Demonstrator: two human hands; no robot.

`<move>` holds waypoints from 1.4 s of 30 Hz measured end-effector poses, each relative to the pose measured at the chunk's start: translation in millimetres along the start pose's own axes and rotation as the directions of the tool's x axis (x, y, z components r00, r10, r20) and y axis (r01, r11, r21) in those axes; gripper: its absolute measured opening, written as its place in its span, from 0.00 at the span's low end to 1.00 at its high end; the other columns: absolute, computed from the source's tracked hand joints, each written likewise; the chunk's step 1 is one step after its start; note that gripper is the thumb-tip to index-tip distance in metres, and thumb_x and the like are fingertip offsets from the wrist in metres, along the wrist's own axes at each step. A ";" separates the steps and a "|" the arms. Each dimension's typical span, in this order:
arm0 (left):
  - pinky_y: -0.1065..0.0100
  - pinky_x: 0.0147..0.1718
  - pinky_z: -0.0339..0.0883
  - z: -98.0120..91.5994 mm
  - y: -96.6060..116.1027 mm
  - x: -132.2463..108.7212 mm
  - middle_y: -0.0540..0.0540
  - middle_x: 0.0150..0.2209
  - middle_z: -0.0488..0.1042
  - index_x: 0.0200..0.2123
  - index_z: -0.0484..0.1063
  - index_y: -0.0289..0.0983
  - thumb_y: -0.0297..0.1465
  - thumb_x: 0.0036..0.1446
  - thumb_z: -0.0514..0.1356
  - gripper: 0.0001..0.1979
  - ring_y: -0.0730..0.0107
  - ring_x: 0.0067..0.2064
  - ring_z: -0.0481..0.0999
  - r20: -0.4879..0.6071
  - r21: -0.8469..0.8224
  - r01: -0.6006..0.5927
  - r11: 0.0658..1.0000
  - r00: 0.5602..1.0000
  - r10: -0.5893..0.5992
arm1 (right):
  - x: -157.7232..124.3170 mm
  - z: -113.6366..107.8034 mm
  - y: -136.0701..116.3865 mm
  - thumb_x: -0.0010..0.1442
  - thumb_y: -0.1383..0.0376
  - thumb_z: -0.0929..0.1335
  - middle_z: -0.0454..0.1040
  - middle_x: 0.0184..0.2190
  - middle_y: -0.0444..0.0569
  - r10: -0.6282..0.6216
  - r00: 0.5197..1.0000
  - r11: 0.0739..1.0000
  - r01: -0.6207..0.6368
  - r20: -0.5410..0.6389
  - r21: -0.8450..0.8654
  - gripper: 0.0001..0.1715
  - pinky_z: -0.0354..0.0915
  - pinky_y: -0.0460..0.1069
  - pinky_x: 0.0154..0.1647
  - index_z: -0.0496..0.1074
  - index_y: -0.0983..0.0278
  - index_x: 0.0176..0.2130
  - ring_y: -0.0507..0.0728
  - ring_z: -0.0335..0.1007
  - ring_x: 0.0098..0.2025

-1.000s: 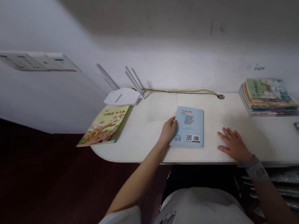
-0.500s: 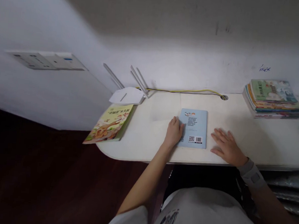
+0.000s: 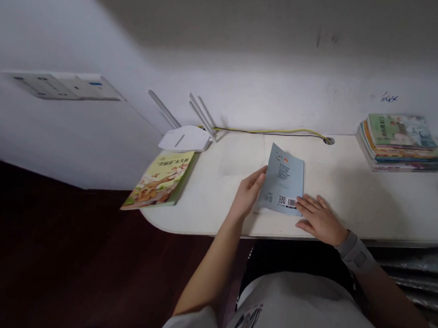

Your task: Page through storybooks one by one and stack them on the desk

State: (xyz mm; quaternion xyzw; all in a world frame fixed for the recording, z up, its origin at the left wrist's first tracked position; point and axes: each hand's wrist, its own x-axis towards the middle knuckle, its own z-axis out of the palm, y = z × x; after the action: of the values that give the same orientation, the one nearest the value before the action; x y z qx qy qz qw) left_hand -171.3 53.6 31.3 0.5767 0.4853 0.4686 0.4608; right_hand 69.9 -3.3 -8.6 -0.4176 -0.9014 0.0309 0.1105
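On the surface [image 3: 384, 205], my left hand [image 3: 247, 193] curls against the blue book [image 3: 282, 181] at its near edge and my right hand [image 3: 318, 220] lies spread at its corner, so uneven pressure could skid or crease it.

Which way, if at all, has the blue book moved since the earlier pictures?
Yes: the blue book has tilted, its top-left corner now nearer the yellow cable.

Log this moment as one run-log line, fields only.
left hand: at left edge of blue paperback | right hand: fingers on its lower right edge | paperback: back cover up, skewed on white desk
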 end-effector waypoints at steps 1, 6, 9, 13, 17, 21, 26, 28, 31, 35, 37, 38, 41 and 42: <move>0.52 0.56 0.61 3.9 5.9 -0.7 0.37 0.59 0.66 0.56 0.68 0.35 0.53 0.59 0.48 0.33 0.52 0.60 0.65 0.039 -0.108 -0.018 0.994 0.999 0.022 | 0.8 -0.1 0.4 0.66 0.54 0.60 0.60 0.63 0.53 0.004 1.000 1.000 -0.004 0.001 0.016 0.29 0.51 0.65 0.63 0.59 0.60 0.62 0.63 0.52 0.65; 0.50 0.58 0.57 41.8 11.4 9.5 0.39 0.62 0.62 0.65 0.53 0.40 0.56 0.61 0.40 0.37 0.55 0.63 0.61 0.142 -0.242 -0.104 0.965 0.980 0.142 | 1.2 -5.7 12.9 0.68 0.58 0.56 0.68 0.58 0.51 0.030 0.999 0.974 -0.019 -0.044 0.225 0.24 0.57 0.59 0.61 0.64 0.60 0.59 0.58 0.58 0.63; 0.52 0.64 0.46 68.2 5.7 18.2 0.42 0.67 0.53 0.66 0.50 0.41 0.53 0.61 0.44 0.35 0.57 0.67 0.51 0.270 0.020 -0.255 0.967 0.932 0.240 | -9.2 -10.9 32.6 0.68 0.59 0.53 0.72 0.54 0.53 0.180 0.971 0.948 -0.129 -0.157 0.290 0.25 0.60 0.55 0.60 0.67 0.63 0.56 0.56 0.63 0.59; 0.47 0.64 0.36 97.4 -2.9 24.8 0.41 0.70 0.38 0.67 0.45 0.41 0.54 0.61 0.43 0.37 0.53 0.69 0.36 0.478 0.373 -0.396 0.839 0.857 0.192 | -34.9 -8.7 62.3 0.65 0.58 0.56 0.66 0.58 0.63 0.389 0.890 0.921 -0.369 -0.238 0.125 0.28 0.58 0.61 0.60 0.64 0.70 0.57 0.64 0.58 0.62; 0.35 0.60 0.32 116.0 -14.1 24.6 0.39 0.70 0.38 0.67 0.47 0.43 0.55 0.56 0.51 0.40 0.42 0.69 0.34 0.559 0.608 -0.483 0.630 0.824 0.092 | -55.1 2.3 77.2 0.59 0.63 0.60 0.60 0.61 0.66 0.422 0.889 0.903 -0.430 -0.176 -0.007 0.33 0.56 0.63 0.60 0.57 0.74 0.61 0.68 0.54 0.64; 0.34 0.60 0.32 119.8 -18.0 22.9 0.39 0.69 0.40 0.66 0.49 0.44 0.53 0.57 0.52 0.38 0.42 0.69 0.35 0.586 0.660 -0.522 0.540 0.808 0.066 | -60.2 6.2 79.2 0.59 0.68 0.58 0.63 0.60 0.62 0.434 0.880 0.898 -0.439 -0.193 0.020 0.34 0.55 0.62 0.60 0.54 0.71 0.64 0.65 0.56 0.63; 0.36 0.60 0.32 115.4 -10.7 21.1 0.40 0.70 0.37 0.67 0.45 0.45 0.54 0.59 0.48 0.37 0.44 0.69 0.34 0.575 0.638 -0.505 0.581 0.815 0.077 | -55.8 -2.8 71.7 0.58 0.71 0.57 0.68 0.57 0.58 0.405 0.892 0.914 -0.403 -0.200 0.053 0.34 0.55 0.60 0.60 0.57 0.67 0.63 0.63 0.60 0.60; 0.35 0.60 0.32 113.8 -8.9 20.8 0.42 0.70 0.35 0.67 0.44 0.47 0.54 0.59 0.49 0.38 0.43 0.69 0.33 0.572 0.618 -0.501 0.606 0.815 0.090 | -52.1 -8.8 66.7 0.55 0.72 0.58 0.67 0.58 0.58 0.379 0.906 0.924 -0.383 -0.190 0.016 0.35 0.52 0.61 0.61 0.57 0.68 0.63 0.64 0.59 0.61; 0.35 0.60 0.32 112.3 -9.1 21.5 0.42 0.70 0.34 0.67 0.45 0.48 0.54 0.57 0.51 0.38 0.42 0.69 0.32 0.584 0.598 -0.500 0.627 0.807 0.088 | -46.1 -19.4 62.3 0.58 0.70 0.58 0.67 0.57 0.59 0.431 0.874 0.899 -0.436 -0.225 0.031 0.31 0.55 0.60 0.60 0.61 0.69 0.61 0.64 0.62 0.58; 0.34 0.60 0.33 111.6 -10.3 22.1 0.42 0.70 0.35 0.66 0.47 0.49 0.53 0.57 0.52 0.37 0.41 0.69 0.33 0.586 0.589 -0.499 0.636 0.805 0.089 | -41.8 -29.5 64.3 0.66 0.62 0.53 0.74 0.51 0.54 0.576 0.770 0.813 -0.506 -0.273 0.289 0.27 0.66 0.54 0.52 0.66 0.65 0.57 0.60 0.71 0.51; 0.34 0.60 0.33 111.4 -9.8 21.5 0.41 0.70 0.35 0.66 0.47 0.48 0.52 0.58 0.52 0.36 0.42 0.69 0.33 0.581 0.585 -0.498 0.640 0.808 0.097 | -41.0 -29.4 66.0 0.67 0.58 0.53 0.75 0.50 0.51 0.593 0.763 0.790 -0.490 -0.257 0.368 0.27 0.68 0.54 0.50 0.66 0.63 0.57 0.60 0.72 0.50; 0.35 0.60 0.33 111.1 -9.4 21.1 0.41 0.70 0.35 0.66 0.47 0.48 0.52 0.58 0.52 0.36 0.43 0.69 0.34 0.576 0.583 -0.496 0.644 0.811 0.103 | -40.5 -27.9 66.4 0.67 0.57 0.53 0.76 0.50 0.50 0.586 0.773 0.793 -0.484 -0.245 0.370 0.27 0.68 0.54 0.49 0.66 0.62 0.58 0.60 0.72 0.50; 0.35 0.60 0.34 109.3 -8.3 20.4 0.41 0.70 0.36 0.67 0.47 0.48 0.52 0.58 0.53 0.37 0.44 0.69 0.34 0.564 0.568 -0.491 0.661 0.816 0.122 | -36.6 -20.0 64.4 0.67 0.58 0.54 0.76 0.48 0.51 0.542 0.812 0.830 -0.477 -0.217 0.289 0.27 0.67 0.54 0.50 0.65 0.62 0.59 0.60 0.72 0.49; 0.35 0.60 0.34 108.3 -8.2 20.5 0.41 0.70 0.36 0.67 0.46 0.48 0.52 0.58 0.53 0.37 0.45 0.69 0.33 0.565 0.559 -0.492 0.668 0.815 0.127 | -34.4 -17.1 62.5 0.67 0.59 0.54 0.76 0.48 0.53 0.519 0.829 0.848 -0.468 -0.210 0.251 0.26 0.67 0.54 0.50 0.65 0.63 0.59 0.60 0.72 0.48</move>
State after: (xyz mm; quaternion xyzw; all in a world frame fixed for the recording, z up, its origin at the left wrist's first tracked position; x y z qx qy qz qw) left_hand -63.5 66.5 10.4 0.8779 0.3829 0.1714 0.2308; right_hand 141.9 10.6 -7.1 -0.6247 -0.7314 0.0867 0.2594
